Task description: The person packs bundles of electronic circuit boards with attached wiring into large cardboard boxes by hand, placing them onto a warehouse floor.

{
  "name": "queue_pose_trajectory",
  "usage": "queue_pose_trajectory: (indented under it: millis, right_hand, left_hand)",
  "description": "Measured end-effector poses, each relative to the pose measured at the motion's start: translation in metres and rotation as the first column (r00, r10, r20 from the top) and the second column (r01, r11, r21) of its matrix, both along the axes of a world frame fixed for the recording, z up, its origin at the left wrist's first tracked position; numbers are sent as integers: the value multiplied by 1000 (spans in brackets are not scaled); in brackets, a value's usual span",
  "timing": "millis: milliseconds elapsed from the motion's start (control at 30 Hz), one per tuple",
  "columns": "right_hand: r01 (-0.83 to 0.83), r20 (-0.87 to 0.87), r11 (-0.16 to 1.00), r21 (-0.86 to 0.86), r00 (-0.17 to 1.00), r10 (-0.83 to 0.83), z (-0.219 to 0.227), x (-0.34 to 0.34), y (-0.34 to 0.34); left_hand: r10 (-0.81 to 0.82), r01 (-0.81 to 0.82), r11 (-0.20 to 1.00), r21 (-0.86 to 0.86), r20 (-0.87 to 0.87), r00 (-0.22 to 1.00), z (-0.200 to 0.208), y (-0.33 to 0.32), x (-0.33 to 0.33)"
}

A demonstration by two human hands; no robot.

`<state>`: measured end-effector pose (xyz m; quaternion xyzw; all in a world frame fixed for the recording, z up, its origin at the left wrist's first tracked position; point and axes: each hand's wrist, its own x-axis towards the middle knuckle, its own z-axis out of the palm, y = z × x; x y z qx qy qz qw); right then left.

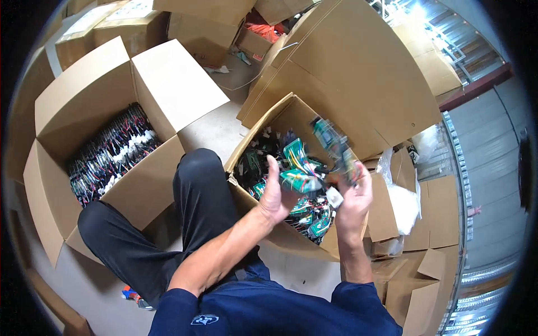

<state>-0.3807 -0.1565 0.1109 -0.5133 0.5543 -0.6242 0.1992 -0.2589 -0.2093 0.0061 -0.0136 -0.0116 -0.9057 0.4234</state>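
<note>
My right hand (354,200) is closed around a green circuit board with wires (332,140), raised over the right part of an open cardboard box (246,197). The board is smeared by motion, and a white connector (334,197) hangs beside that hand. Over the box's near left side is my left hand (273,196), its thumb stretched up and apart from the palm; its other fingers are partly hidden. Close to its fingertips is another green circuit board (300,181) with coloured wires. Many similar wired boards (320,224) lie jumbled inside the box.
On the left stands a second open carton (84,106), holding rows of wired boards (120,151). My bent knees (202,173) sit between both boxes. A large cardboard panel (358,67) rises behind the right box. Cartons and white packing material (402,208) are at the right.
</note>
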Motion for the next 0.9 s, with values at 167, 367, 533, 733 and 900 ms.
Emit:
queue_pose_trajectory:
  millis: [167, 367, 533, 733, 900]
  right_hand:
    - [-36, -583, 969, 245, 793, 177, -12, 22, 18]
    - [-228, -547, 777, 586, 597, 587, 27, 8, 7]
    - [-62, -325, 907, 416, 922, 212, 46, -22, -25]
    - [-464, 151, 542, 701, 839, 523, -26, -26, -94]
    - [-538, 487, 741, 402, 811, 325, -31, -72, -88]
  left_hand:
    - [-116, 109, 993, -53, -175, 978, 1, -9, 30]
    - [-113, 121, 993, 2, -343, 932, 0, -18, 38]
    - [-93, 133, 984, 119, -293, 952, -22, -30, 25]
    - [-139, 161, 985, 66, -261, 955, -22, -34, 23]
    - [-163, 204, 975, 90, -342, 925, -18, -43, 26]
